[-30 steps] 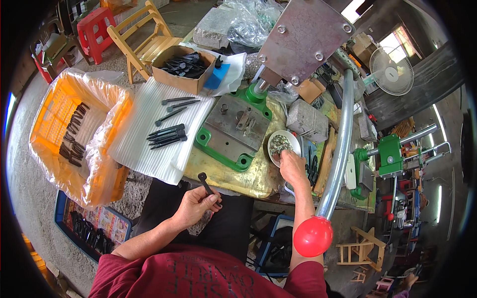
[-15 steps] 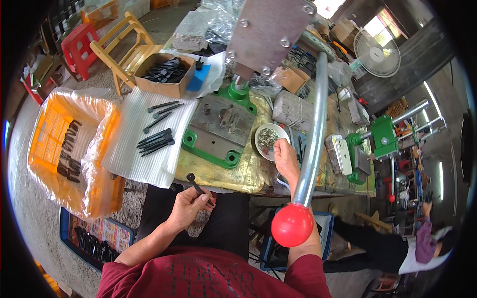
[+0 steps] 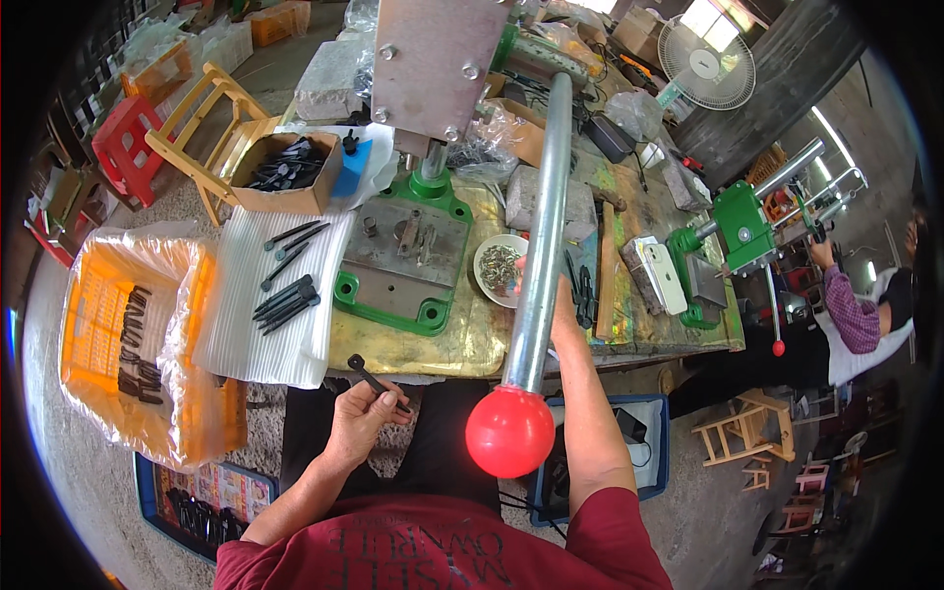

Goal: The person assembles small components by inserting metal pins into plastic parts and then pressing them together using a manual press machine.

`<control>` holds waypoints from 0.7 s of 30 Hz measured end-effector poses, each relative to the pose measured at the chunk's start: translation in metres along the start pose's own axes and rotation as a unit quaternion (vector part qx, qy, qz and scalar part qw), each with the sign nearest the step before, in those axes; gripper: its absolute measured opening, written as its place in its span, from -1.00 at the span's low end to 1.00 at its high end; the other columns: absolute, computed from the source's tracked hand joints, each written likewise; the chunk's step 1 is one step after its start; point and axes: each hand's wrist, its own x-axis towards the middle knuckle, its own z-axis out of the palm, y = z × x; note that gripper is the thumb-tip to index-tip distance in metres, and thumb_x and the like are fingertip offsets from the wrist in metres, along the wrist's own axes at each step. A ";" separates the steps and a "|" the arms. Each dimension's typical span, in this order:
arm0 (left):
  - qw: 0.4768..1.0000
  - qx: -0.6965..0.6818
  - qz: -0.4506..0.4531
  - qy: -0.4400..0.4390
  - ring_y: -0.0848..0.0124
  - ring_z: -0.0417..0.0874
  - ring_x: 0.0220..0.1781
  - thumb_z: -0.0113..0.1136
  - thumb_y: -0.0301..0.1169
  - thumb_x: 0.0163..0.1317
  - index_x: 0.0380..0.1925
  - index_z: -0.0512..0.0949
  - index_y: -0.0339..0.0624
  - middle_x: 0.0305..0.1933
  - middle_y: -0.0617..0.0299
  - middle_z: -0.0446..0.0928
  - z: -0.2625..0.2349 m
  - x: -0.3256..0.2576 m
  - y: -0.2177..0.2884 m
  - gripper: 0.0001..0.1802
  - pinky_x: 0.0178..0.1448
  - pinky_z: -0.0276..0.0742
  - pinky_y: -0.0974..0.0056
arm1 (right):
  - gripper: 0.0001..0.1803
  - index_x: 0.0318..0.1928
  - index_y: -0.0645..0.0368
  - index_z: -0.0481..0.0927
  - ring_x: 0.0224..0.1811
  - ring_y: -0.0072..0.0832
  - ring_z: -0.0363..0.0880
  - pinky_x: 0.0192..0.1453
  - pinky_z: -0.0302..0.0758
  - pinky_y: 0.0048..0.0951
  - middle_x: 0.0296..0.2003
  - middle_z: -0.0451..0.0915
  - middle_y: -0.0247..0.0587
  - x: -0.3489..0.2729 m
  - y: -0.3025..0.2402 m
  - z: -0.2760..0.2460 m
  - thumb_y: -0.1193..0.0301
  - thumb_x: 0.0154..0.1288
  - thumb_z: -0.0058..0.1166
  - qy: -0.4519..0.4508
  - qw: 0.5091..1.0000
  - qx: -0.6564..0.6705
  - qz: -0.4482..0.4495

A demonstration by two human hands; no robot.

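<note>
My left hand [image 3: 359, 421] is closed around the shaft of a black tool with a round ring-shaped head [image 3: 356, 364], held above my lap. My right hand [image 3: 563, 307] is at the white bowl [image 3: 480, 279] of small metal parts. The lever [image 3: 542, 226] with its red ball knob crosses in front of that hand, hiding most of its fingers. Left of the bowl stands a green hand press with a steel plate [image 3: 379, 278]. Several similar black tools [image 3: 285, 303] lie on a white foam sheet [image 3: 246, 334].
A cardboard box [image 3: 285, 200] of black parts sits at the back left. Beside the bench is a yellow crate [image 3: 88, 324] lined with plastic. A stone block [image 3: 570, 211], a hammer [image 3: 606, 265] and a phone [image 3: 664, 278] are to the right, near another green press [image 3: 744, 231] and a person [image 3: 854, 320].
The view has shifted, so the bench and press sit further left. My right hand has moved behind the lever at the bowl. The left hand still holds the black tool.
</note>
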 end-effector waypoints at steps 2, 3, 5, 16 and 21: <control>1.000 0.000 0.017 0.000 0.49 0.54 -0.42 -0.06 -0.49 0.17 -0.37 0.41 -0.33 -0.38 0.18 0.46 -0.002 0.000 -0.005 -0.88 -0.31 0.52 0.43 | -0.78 -0.28 0.23 0.43 -0.49 -0.64 0.43 -0.40 0.38 -0.60 -0.54 0.49 -0.26 -0.009 -0.021 0.005 0.62 -0.03 -0.08 0.005 0.998 -0.045 -0.033; 1.000 0.001 0.017 -0.003 0.49 0.54 -0.42 -0.06 -0.49 0.17 -0.37 0.41 -0.33 -0.38 0.18 0.46 -0.001 0.001 -0.004 -0.88 -0.31 0.52 0.43 | -0.78 -0.27 0.22 0.43 -0.49 -0.66 0.42 -0.40 0.38 -0.63 -0.52 0.49 -0.29 -0.012 -0.027 0.007 0.62 -0.02 -0.08 0.005 0.997 -0.051 -0.050; 0.999 0.011 0.032 -0.002 0.51 0.53 -0.42 -0.02 -0.50 0.15 -0.37 0.43 -0.32 -0.39 0.20 0.47 0.001 0.000 0.003 -0.90 -0.30 0.52 0.44 | -0.78 -0.27 0.20 0.42 -0.50 -0.68 0.40 -0.40 0.36 -0.67 -0.52 0.49 -0.34 -0.023 -0.042 0.016 0.62 -0.01 -0.08 0.011 1.000 -0.008 -0.021; 0.905 0.355 0.234 0.028 0.56 0.45 -0.54 0.16 -0.57 -0.05 -0.41 0.51 -0.28 -0.51 0.21 0.49 0.016 0.005 0.029 -0.86 -0.47 0.36 0.47 | -0.82 -0.23 0.19 0.36 -0.47 -0.81 0.30 -0.41 0.26 -0.77 -0.49 0.38 -0.48 -0.121 -0.057 0.099 0.58 0.11 -0.05 -0.040 0.953 0.299 0.005; 0.875 0.387 0.288 0.049 0.48 0.47 -0.56 0.16 -0.59 -0.09 -0.41 0.51 -0.28 -0.49 0.14 0.49 0.016 0.004 0.026 -0.83 -0.50 0.36 0.44 | -0.75 -0.21 0.19 0.39 -0.39 -0.78 0.34 -0.30 0.32 -0.70 -0.44 0.42 -0.46 -0.135 -0.062 0.112 0.55 0.05 0.05 -0.064 0.944 0.323 0.030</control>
